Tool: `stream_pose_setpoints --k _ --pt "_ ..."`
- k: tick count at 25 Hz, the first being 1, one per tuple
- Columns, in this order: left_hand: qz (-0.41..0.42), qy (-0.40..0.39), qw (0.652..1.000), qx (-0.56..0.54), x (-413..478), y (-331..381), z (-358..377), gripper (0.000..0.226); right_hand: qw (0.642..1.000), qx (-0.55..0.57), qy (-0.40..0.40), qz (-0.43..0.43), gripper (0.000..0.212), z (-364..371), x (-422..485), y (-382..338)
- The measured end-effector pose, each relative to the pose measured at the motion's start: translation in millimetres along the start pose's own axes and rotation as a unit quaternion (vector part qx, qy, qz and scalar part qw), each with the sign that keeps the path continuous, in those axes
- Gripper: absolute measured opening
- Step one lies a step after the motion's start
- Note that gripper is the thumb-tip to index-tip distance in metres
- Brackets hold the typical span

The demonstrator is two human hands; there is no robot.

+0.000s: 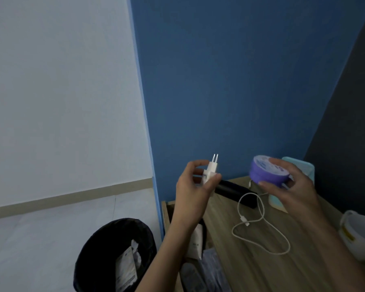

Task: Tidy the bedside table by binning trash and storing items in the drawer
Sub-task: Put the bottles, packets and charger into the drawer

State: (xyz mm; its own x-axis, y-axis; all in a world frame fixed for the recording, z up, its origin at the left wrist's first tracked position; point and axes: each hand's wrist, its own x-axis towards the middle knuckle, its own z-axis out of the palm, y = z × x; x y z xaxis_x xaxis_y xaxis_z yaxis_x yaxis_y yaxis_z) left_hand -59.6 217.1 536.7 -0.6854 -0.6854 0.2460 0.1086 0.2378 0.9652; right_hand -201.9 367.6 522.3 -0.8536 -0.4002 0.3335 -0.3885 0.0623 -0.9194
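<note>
In the hands, charger and tub

Blue wall, pale wall, grey floor — wooden bedside table

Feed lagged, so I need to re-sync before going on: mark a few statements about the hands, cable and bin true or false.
1. The left hand holds a white plug. True.
2. The right hand is empty. False: it holds a purple tin.
3. The cable lies in the bin. False: it lies loose on the table.
4. The bin has trash in it. True.
5. The plug's prongs point down. False: they point up.
</note>
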Motion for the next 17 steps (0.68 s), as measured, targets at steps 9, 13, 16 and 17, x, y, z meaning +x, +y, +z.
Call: stream_pose_setpoints --k 9,13,16,17 --pt "-0.073 0.042 0.996 -0.028 -14.2 -31.5 -42.8 0.030 0.992 0.064 -0.108 -0.003 0.043 50.1 -50.1 -18.7" --pt "-0.238 -0.051 0.967 0.082 -49.8 -125.5 -21.3 0.013 0.968 -0.082 -0.176 0.159 0.067 76.9 -116.2 57.5" --pt "-0.357 -0.093 0.921 0.128 -85.2 -164.7 1.4 0.020 0.940 -0.204 -0.188 0.199 0.080 84.6 -158.8 83.8" --pt "-0.361 -0.117 0.907 0.181 -93.7 -171.1 7.4 0.029 0.930 -0.259 -0.187 0.181 0.084 87.2 -167.3 86.2"
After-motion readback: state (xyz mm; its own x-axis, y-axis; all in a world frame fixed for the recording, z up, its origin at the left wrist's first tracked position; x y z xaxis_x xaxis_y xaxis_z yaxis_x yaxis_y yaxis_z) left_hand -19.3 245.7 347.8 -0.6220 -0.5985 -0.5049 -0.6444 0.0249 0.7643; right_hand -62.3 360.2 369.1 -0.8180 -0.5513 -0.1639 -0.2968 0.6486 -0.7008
